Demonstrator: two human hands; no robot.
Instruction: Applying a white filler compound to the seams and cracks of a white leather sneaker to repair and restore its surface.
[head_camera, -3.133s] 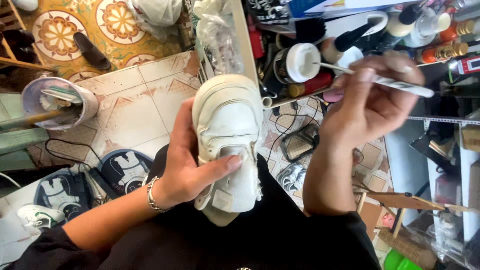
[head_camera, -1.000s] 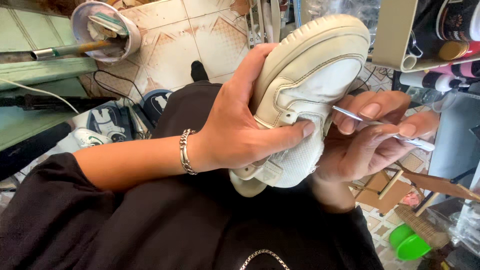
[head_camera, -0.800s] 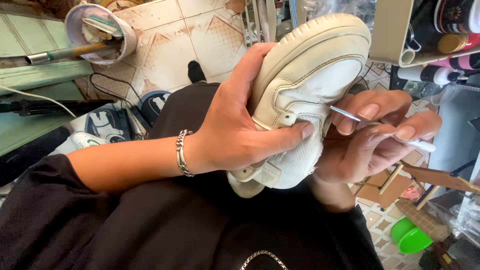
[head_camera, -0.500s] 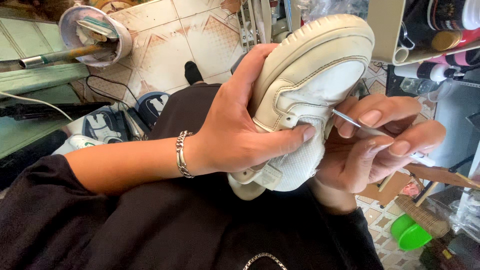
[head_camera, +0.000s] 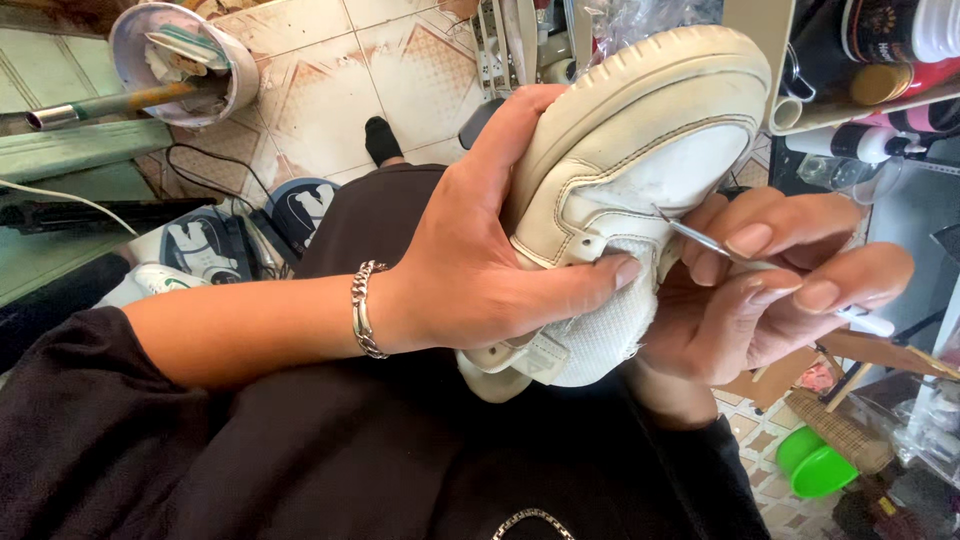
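Note:
A cream-white sneaker is held on its side over my lap, sole rim up and to the right. My left hand, with a silver chain bracelet at the wrist, grips it across the heel and side, thumb pressed on the mesh lining. My right hand sits under the shoe's right side and pinches a thin brush with a white handle. Its metal tip touches the white side panel.
A pale bucket with tools stands on the tiled floor at the top left. Dark sneakers lie by my left arm. Shelves with bottles and jars fill the upper right. A green bowl sits low right.
Three seconds ago the shoe stood upright and my right hand reached the brush out to the shelf. Now the shoe is tilted sideways and the brush tip is against its side panel.

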